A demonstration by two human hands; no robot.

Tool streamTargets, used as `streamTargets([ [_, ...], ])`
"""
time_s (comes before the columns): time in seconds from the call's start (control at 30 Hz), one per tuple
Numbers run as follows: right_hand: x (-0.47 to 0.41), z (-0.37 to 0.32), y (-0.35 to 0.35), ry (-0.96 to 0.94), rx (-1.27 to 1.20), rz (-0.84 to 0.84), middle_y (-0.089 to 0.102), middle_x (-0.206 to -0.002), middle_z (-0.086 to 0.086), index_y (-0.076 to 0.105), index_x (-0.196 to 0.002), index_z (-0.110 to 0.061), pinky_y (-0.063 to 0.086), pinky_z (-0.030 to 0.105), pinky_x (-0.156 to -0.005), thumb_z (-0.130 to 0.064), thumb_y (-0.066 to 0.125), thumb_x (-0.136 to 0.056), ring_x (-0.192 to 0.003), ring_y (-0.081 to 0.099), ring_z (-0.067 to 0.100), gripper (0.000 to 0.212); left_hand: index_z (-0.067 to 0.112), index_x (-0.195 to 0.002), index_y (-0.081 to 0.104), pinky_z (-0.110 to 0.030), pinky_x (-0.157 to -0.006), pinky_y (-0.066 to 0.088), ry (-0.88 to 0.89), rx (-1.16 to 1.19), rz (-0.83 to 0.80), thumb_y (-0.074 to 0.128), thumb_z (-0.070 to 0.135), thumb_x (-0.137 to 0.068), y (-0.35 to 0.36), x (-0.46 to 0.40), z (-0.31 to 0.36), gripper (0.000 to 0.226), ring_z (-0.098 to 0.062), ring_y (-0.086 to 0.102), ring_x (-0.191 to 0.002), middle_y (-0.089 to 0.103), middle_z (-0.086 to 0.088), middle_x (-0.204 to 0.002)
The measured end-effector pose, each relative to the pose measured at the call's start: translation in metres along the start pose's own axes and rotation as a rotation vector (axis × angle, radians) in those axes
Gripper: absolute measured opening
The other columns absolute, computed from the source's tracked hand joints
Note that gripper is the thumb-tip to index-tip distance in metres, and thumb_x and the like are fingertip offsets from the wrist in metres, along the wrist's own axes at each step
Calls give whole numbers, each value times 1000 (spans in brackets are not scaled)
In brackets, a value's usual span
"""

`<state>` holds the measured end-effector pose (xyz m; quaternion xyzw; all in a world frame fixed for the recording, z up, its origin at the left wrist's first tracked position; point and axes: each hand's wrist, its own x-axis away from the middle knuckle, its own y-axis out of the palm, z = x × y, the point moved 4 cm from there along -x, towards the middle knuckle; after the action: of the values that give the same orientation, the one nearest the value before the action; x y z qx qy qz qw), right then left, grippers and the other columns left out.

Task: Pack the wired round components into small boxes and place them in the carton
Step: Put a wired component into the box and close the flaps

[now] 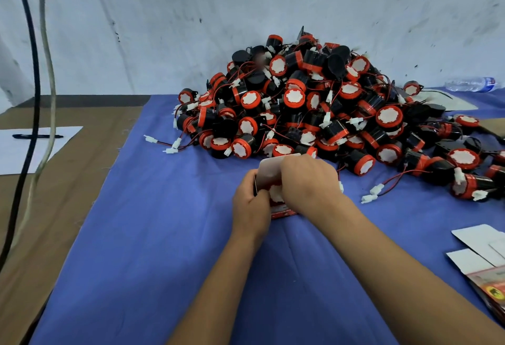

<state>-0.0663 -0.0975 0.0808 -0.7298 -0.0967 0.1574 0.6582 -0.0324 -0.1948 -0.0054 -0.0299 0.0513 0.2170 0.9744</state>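
- Gripping a small box (273, 180) from both sides near the middle of the blue cloth (164, 235), just in front of the pile of parts (314, 104).
- Left hand (250, 204) curled round the box's left edge, thumb on the near face; right hand (307, 180) curled over the right side and top, hiding most of the part going in.
- Showing between the two hands: a round part (274, 193) with a white face ringed in red, sitting at the mouth of the box, face turned up toward the camera.
- Judging by look, a light, stiff plastic drum, unlikely to crush; best held round the black body, not by the thin red and black wires or the white plug, which could snag or tug loose.
- Judging the box as thin card: light, easily dented, best pinched at its edges and corners rather than squeezed flat.
- Standing open behind the part, a white lid flap (269, 169), tilted away toward the pile.
- Running roughly away from the body, the box's long axis, open end far, red printed end (282, 213) near.
- Cannot tell where this part's wire lies; hidden under the right hand.
- Lying at the right edge of the cloth, flat unfolded boxes (481, 246); no carton in view.
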Motion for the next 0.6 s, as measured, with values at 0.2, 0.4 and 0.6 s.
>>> streamTargets([
  [0.2,13,-7,-6,-28,-22,99,60,-110,7,53,-92,-17,38,32,-68,-4,58,-91,-91,62,26,14,15,-107,68,-47,-78,60,2,-40,-3,51,-5,-94,2,-1,0,29,-28,69,-92,73,-6,-98],
  [0.4,32,-3,-33,-169,52,-51,36,-77,1,38,-76,-13,21,24,-49,1,54,-85,-63,26,12,22,15,-115,67,-35,-73,59,24,-47,-33,58,-2,-95,1,-4,0,28,-23,69,-93,73,-6,-102],
  [0.6,23,9,-32,-45,-239,256,71,-91,13,69,-93,-5,58,44,-72,7,59,-83,-85,65,30,18,22,-117,67,-21,-70,58,26,-54,-54,61,3,-97,-1,-6,-2,29,-12,70,-92,74,3,-104],
])
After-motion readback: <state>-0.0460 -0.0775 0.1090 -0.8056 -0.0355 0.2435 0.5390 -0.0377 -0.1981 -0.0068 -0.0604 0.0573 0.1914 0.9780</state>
